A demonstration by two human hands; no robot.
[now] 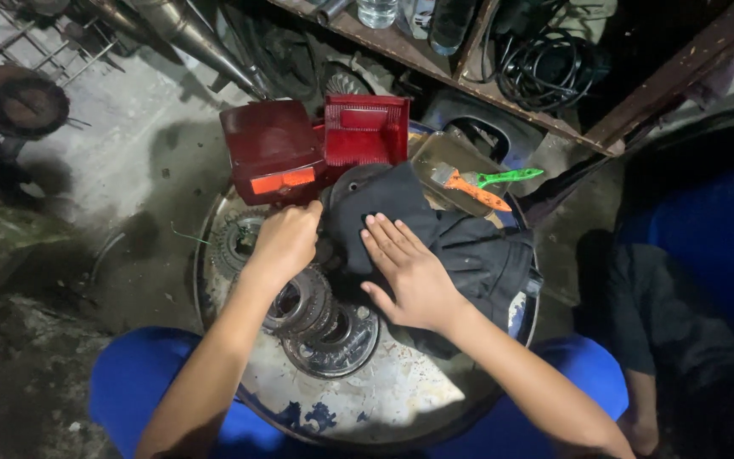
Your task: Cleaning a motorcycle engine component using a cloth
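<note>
The left hand (285, 242) is curled shut at the edge of a black cloth (435, 234), fingers folded under so that what they pinch is hidden; it looks like the cloth's edge or something just beneath it, and I cannot tell which. The right hand (409, 272) lies flat and open on top of the same cloth, fingers spread and pointing away from the person, pressing down rather than gripping. The cloth is bunched over a rounded shape whose form is covered entirely.

Just below the left wrist sit stacked metal gears (312, 310), partly hidden by the forearm, with another toothed ring (235, 242) to the left of the hand. All of this rests on a round metal drum top (401, 395), its near rim cut off by the blue-clad knees.

Beyond the hands stand a red tail-light housing (278, 149) and a red ribbed lens (367, 127). To the right, a clear tray (439, 153) holds a brush with an orange handle (473, 189) and a green handle (511, 177). The right side is too dark to read.
</note>
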